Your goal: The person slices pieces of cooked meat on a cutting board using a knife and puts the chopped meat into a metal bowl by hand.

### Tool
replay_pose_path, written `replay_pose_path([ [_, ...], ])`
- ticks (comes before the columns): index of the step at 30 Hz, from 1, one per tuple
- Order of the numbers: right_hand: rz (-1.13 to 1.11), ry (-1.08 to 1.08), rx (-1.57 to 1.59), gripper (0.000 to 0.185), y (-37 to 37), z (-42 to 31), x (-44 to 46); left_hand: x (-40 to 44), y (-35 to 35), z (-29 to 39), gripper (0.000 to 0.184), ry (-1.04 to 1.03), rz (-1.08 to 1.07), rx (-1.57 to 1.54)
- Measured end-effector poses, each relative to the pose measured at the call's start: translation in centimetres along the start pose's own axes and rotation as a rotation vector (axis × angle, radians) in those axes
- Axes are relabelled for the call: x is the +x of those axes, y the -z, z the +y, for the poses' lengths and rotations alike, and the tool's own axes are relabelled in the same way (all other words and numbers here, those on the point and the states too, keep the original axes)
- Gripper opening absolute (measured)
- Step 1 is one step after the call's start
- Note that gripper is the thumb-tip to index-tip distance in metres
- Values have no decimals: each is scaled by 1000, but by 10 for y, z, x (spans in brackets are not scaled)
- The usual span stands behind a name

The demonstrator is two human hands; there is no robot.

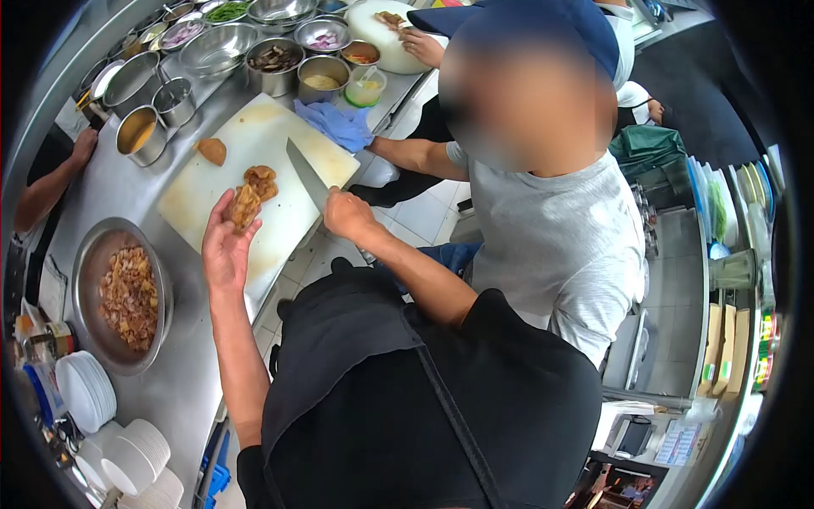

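Observation:
My right hand (347,214) is closed round the handle of a large knife (307,174), whose blade lies over the right part of a white cutting board (191,188). Held in the fingers of my left hand (225,248) is a piece of brown marinated meat (245,207), above the board. Touching or just behind it is another brown piece (261,181). A third piece (210,152) rests near the board's far left edge. Left of my left forearm stands a big metal bowl (161,335) with chopped meat (129,299) in it.
A person in a grey shirt (551,229) stands close on the right, one hand by a blue cloth (332,123). Metal bowls and pots (275,78) line the far counter. Another person's hand (84,146) is at the left edge. White plates (85,390) and bowls (136,458) are stacked near left.

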State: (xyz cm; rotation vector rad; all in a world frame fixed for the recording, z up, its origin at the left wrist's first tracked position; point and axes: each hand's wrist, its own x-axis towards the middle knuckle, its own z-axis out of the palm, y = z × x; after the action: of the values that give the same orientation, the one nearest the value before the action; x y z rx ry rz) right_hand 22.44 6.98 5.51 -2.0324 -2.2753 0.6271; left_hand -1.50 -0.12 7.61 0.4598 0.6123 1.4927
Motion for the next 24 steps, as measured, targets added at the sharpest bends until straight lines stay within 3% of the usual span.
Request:
replay_pose_path([
  [2,-47,-19,41,32,5,-8,-3,3,9,-3,60,-15,108,96],
  [4,-31,-4,25,31,1,-5,-3,0,18,-13,61,-128,219,561],
  [6,32,70,-30,29,-4,4,0,7,42,-32,61,-374,134,848],
  [7,110,95,-10,29,-16,20,6,6,39,-33,60,-529,118,1167],
  [8,128,182,-68,29,-22,30,12,8,49,-42,59,-519,72,1115],
  [11,157,168,85,29,-20,23,7,5,88,-58,58,-518,-2,1545],
  [13,139,252,188,27,-2,11,-6,0,88,-65,54,-621,80,1529],
  [16,100,275,258,25,24,-13,-25,-9,65,-60,48,-483,316,1575],
  [24,-188,504,102,20,21,-41,-37,0,76,-59,31,-665,405,1471],
])
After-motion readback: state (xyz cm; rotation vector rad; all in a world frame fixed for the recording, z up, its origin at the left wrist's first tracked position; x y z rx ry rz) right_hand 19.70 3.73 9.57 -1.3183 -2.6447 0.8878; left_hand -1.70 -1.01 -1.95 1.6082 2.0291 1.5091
